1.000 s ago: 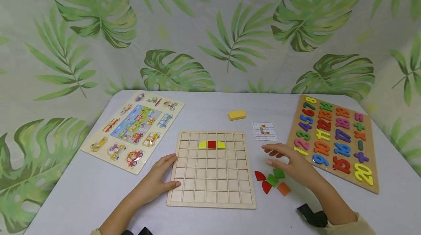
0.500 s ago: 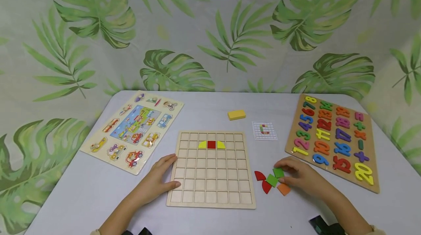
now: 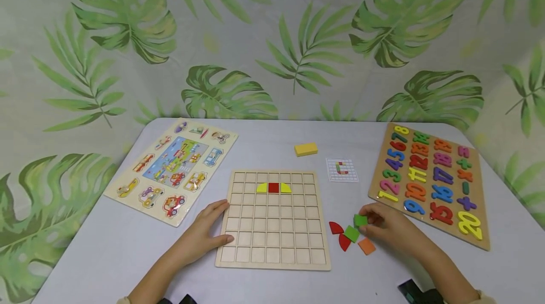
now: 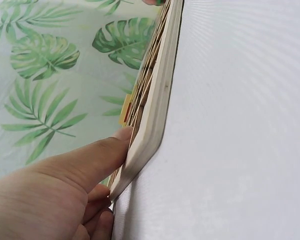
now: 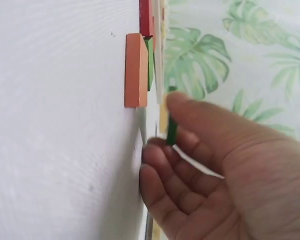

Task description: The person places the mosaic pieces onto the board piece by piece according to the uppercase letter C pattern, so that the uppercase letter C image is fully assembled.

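Lifted green square (image 3: 360,220) in right hand (image 3: 392,229)

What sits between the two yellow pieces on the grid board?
In the head view, a red square lies between the yellow pieces, in the same row of the grid board.

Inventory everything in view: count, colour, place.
Wooden grid: 1, tan, central
Placed quadrants: 2, yellow, on grid
Placed square: 1, red, between them
Loose quadrants: 2, red, right of grid
Loose square: 1, green, beside them
Second loose square: 1, orange, nearer viewer
Held square: 1, green, in right hand
Block: 1, yellow, beyond grid
Pattern card: 1, white, near block
Vehicle puzzle: 1, pale wood, left
Number board: 1, brown, right
Table: 1, white, underneath
Backdrop: 1, grey and green, behind
Wrist devices: 2, black, at wrists
Sleeves: 2, beige, bottom edge
Left hand: 1, bare, grid's left edge
Right hand: 1, bare, holding square
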Available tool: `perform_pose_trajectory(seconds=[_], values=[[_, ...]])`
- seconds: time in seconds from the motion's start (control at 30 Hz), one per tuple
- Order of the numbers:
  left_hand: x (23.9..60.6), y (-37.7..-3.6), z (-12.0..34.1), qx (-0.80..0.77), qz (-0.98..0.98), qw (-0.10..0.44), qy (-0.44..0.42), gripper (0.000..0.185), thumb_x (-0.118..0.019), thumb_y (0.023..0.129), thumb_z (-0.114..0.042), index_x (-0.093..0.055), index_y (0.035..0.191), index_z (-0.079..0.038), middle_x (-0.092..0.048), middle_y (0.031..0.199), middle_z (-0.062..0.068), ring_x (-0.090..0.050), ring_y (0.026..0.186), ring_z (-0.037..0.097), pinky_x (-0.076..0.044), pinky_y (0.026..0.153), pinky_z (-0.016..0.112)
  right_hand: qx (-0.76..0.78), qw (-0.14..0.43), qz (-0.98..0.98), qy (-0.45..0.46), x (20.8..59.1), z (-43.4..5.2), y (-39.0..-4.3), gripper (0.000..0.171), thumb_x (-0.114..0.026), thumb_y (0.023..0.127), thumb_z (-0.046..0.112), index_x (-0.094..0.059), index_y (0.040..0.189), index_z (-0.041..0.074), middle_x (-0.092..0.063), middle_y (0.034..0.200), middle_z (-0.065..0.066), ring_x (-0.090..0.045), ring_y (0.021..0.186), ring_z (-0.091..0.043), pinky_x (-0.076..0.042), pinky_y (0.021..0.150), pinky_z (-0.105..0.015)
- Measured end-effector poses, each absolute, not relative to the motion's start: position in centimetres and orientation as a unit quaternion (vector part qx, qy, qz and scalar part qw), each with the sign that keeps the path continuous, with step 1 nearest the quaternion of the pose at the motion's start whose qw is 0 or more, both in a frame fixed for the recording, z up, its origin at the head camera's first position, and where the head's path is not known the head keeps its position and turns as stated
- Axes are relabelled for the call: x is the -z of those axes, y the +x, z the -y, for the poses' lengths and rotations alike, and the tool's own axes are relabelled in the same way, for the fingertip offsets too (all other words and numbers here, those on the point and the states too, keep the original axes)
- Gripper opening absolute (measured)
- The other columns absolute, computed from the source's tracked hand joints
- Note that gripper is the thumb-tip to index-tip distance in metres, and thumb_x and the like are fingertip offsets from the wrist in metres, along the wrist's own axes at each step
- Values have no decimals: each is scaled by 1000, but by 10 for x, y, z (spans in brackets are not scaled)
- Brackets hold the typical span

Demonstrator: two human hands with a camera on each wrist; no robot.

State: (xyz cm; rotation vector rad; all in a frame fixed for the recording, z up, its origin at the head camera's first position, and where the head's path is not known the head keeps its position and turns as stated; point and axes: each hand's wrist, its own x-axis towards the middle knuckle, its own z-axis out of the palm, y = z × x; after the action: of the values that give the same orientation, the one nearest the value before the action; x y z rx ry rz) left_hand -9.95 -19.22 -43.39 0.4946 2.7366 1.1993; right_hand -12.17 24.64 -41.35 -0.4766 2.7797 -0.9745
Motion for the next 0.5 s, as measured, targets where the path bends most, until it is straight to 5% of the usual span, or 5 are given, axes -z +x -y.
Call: perform_pose_trajectory(seconds=[0.5], values=[[436,-100,193,-401,-900,55,164,80,-72,74,-35,-34,138,-5,-28,143,6,-19,131,28,-21,102,51,388,-50,-887,-244,377,-184,-143,27,-68,81,21,-60,104,11,-60,96,6,-56,85,-11,-50,73,-39]])
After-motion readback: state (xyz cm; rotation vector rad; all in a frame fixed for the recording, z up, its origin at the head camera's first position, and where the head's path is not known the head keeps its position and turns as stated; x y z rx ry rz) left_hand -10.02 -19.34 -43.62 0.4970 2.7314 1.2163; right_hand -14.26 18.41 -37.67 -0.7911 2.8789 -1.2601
